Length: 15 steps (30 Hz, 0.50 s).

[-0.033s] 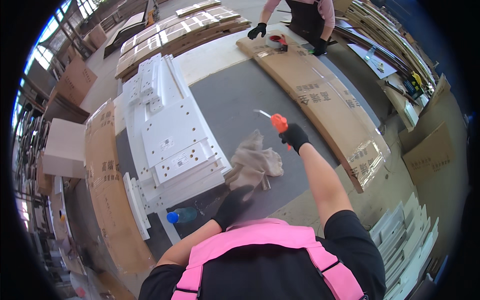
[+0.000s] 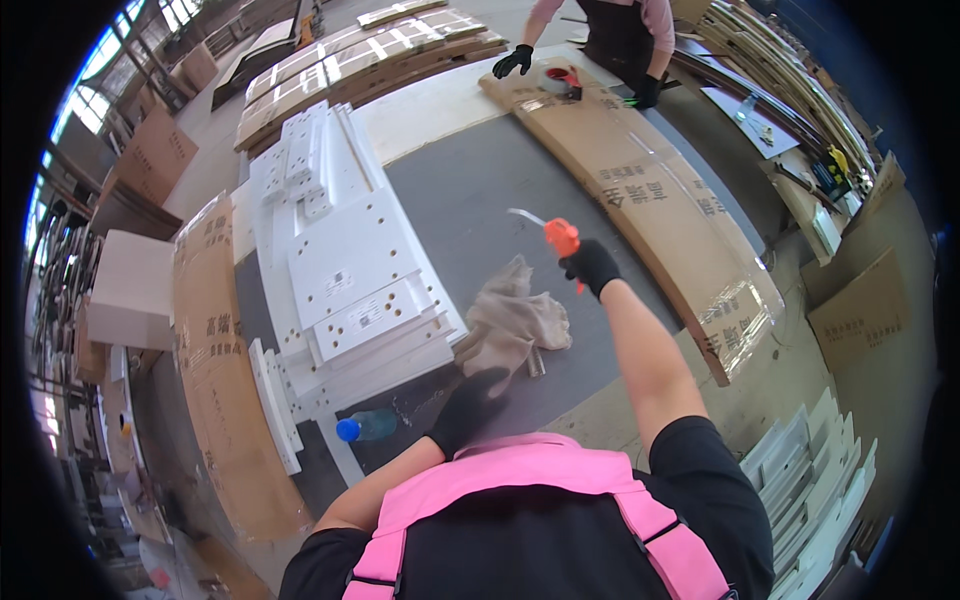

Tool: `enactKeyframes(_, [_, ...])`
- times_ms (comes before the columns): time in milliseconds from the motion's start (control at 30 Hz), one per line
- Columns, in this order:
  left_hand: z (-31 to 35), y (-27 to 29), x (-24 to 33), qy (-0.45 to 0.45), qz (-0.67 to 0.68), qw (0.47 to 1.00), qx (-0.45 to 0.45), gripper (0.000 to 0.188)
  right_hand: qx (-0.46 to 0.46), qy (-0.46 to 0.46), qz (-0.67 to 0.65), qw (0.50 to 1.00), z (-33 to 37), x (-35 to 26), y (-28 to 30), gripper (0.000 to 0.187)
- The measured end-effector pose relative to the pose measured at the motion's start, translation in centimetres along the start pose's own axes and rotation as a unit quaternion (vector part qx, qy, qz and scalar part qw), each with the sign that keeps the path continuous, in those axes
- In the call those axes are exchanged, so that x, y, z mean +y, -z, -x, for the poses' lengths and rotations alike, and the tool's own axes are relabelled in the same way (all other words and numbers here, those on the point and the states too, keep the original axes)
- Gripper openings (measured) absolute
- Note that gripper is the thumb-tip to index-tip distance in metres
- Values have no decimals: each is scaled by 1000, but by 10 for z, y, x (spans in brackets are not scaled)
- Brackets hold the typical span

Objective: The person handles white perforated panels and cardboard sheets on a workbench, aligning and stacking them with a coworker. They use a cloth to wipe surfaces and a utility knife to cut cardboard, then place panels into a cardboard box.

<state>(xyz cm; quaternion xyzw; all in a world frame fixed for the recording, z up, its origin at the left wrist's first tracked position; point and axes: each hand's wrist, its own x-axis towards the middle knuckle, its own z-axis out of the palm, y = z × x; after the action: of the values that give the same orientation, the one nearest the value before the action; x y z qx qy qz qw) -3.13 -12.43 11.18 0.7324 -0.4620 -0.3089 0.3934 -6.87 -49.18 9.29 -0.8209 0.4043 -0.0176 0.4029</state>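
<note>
My right hand, in a black glove, is closed round an orange tool with a thin, curved pale tip. It holds the tool above the grey tabletop. My left hand, also gloved in black, is low over the near edge, its blurred fingers stretched out and holding nothing that shows. Just beyond it lies a crumpled beige cloth, with a short metallic cylinder at its edge. A stack of white drilled panels is to the left, and a blue-capped bottle lies beside my left forearm.
A long taped carton lies along the table's right side, with a tape dispenser on its far end. A co-worker's gloved hands are there. Another carton runs along the left. White panels stand at lower right.
The view has shifted very slightly, so the table's things sit a little further right. Both of my hands keep nearly the same place, and the orange tool stays in my right hand.
</note>
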Motion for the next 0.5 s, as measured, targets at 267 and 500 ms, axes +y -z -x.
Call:
enactKeyframes(267, [32,4,-36,29,-34,999,8,46,-75,1,-74,994,91,56,43,13])
enactKeyframes(500, [-22,-47,-72,-77,-261,955,118,45,-100,-164,-145,971,217,92,22,11])
